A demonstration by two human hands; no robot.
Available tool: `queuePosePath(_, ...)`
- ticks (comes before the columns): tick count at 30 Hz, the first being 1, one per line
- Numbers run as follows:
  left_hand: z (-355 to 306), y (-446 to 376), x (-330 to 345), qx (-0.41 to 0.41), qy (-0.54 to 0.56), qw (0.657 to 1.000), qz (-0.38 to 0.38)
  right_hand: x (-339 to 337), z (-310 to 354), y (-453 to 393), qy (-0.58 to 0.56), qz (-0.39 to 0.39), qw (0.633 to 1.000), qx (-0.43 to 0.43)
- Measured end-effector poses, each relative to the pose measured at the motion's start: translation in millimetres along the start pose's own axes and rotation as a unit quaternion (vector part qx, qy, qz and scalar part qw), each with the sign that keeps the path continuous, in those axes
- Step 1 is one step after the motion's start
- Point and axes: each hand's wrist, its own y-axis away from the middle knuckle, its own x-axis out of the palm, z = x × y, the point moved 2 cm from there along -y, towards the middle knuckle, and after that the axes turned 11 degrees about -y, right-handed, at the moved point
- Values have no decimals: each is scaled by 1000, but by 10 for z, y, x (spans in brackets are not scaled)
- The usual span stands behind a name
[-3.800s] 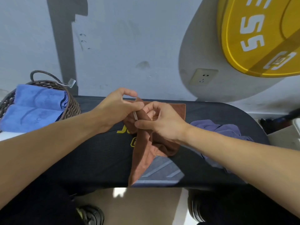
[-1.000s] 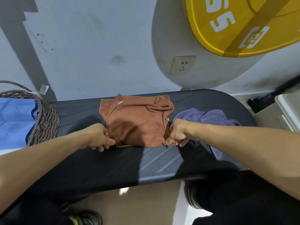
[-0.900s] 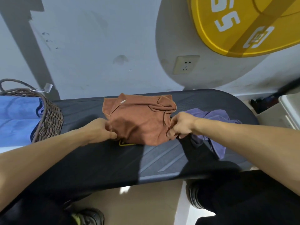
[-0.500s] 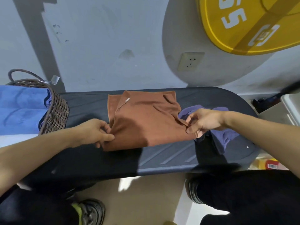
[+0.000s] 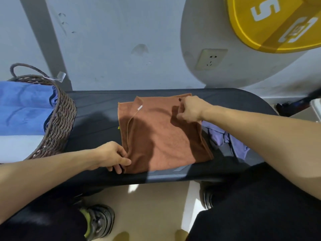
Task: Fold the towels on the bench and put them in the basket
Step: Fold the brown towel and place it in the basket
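We are seeing the brown towel (image 5: 163, 136) lying folded flat across the middle of the black bench (image 5: 97, 108), reaching from near its far edge almost to its near edge, with a small white tag showing by the towel's far left corner. The left hand (image 5: 112, 157) is pinching the towel's near left corner between thumb and curled fingers, close to the bench's near edge. The right hand (image 5: 189, 110) is pinching a fold of cloth at the towel's far right corner, fingers curled. Just beside the towel's right edge, a purple towel (image 5: 225, 138) is lying crumpled toward the bench's right end, partly under the right forearm. At the bench's left end a woven basket (image 5: 59, 122) is standing, holding folded blue towels (image 5: 24, 108). Behind the bench a grey wall is carrying a white socket (image 5: 211, 59), and a yellow weight plate (image 5: 278, 23) is showing at the upper right
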Motion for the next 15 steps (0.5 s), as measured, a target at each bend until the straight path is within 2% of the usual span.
queuePosePath(7, -26, 13, 139, 11, 27, 1000, -12, 371, 760, -673, -90, -47, 982, -160)
queuePosePath(13, 77, 124, 152, 24, 51, 998, 5, 523, 1135, -1097, 27, -3, 974, -224)
queuePosePath(15, 134, 141, 145, 34, 55, 998, 14, 498, 1196, -1098, 33, 38, 970, -237)
